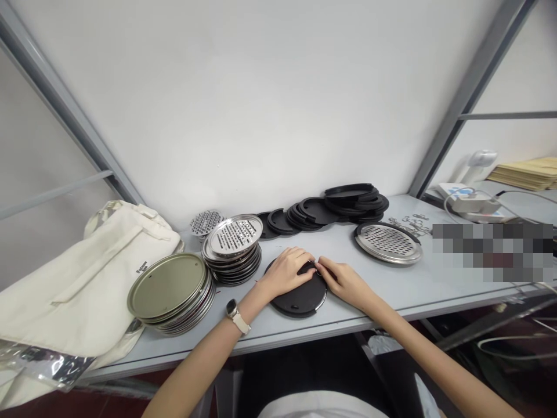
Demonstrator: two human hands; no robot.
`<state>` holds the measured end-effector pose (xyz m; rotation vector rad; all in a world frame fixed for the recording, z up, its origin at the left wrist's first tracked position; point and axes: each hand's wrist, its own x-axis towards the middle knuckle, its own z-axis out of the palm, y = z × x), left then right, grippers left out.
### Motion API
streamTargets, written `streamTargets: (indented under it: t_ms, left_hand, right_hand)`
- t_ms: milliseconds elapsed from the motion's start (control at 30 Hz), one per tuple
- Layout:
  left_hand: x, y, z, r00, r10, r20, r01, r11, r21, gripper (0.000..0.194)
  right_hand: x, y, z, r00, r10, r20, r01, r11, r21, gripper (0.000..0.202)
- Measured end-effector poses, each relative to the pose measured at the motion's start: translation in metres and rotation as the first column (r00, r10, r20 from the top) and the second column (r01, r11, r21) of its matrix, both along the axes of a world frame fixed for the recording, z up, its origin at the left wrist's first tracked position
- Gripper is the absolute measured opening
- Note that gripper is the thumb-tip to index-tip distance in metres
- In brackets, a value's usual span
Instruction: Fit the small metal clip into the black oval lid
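A black round plate (300, 296) with a silver edge showing on its right side lies on the table near the front edge. My left hand (287, 271) rests over its upper left part, fingers curled at the far rim and thumb on its face. My right hand (343, 283) pinches at the plate's upper right rim, against the left fingertips. A small glint of metal shows there, but the fingers hide what it is. To the right lies a round metal grater (387, 242) with a black rim along its far side.
Stacked graters (235, 235) and green round plates (169, 287) stand left, beside a cream cloth bag (87, 273). Black round covers (319, 212) are heaped along the wall. Small metal clips (411, 223) lie behind the right grater. A grey post (461, 110) rises at right.
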<state>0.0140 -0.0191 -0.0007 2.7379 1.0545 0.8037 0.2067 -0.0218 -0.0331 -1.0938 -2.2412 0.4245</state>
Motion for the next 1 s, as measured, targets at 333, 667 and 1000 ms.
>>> streamTargets:
  t_ms: [333, 667, 1000]
  left_hand:
    - [-0.0003, -0.0004, 0.0014, 0.999, -0.032, 0.028, 0.032, 0.999, -0.012, 0.019]
    - [0.0002, -0.0004, 0.0013, 0.999, -0.037, 0.027, 0.038, 0.999, -0.028, 0.020]
    - [-0.0003, -0.0010, 0.0019, 0.998, -0.048, 0.036, 0.049, 0.998, -0.030, 0.020]
  right_hand:
    - [0.0005, -0.0016, 0.0012, 1.000, -0.007, 0.003, 0.007, 1.000, 0.012, 0.026]
    - [0.0000, -0.0025, 0.0021, 0.999, -0.026, -0.025, 0.027, 1.000, 0.013, 0.025]
    - [0.0003, -0.0021, 0.0027, 1.000, -0.021, -0.010, 0.021, 1.000, 0.005, 0.024]
